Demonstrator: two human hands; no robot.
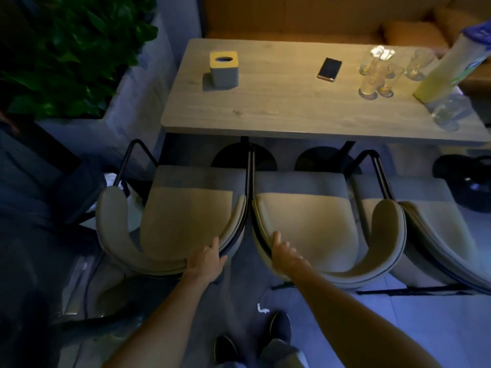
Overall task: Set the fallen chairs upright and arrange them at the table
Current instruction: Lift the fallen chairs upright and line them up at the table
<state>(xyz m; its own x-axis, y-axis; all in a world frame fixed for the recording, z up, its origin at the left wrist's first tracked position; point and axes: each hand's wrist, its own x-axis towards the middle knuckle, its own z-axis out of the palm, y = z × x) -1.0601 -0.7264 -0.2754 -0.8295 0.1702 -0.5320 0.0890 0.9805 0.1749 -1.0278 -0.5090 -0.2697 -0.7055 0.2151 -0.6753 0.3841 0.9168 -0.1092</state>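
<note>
Three beige upholstered chairs with black metal frames stand upright side by side, facing the wooden table (pixel 265 107). My left hand (pixel 210 257) rests on the curved backrest of the left chair (pixel 183 213), near its right end, fingers wrapped over the rim. My right hand (pixel 283 252) grips the left end of the backrest of the middle chair (pixel 305 221). The right chair (pixel 435 235) stands touching the middle one and is partly cut off by the frame edge.
On the table stand a tissue box (pixel 224 69), a phone (pixel 329 69), several glasses (pixel 377 75) and a tall carton (pixel 449 65). A planter with green leaves (pixel 66 54) fills the left. A black bin (pixel 467 179) sits at right. My feet (pixel 255 338) stand behind the chairs.
</note>
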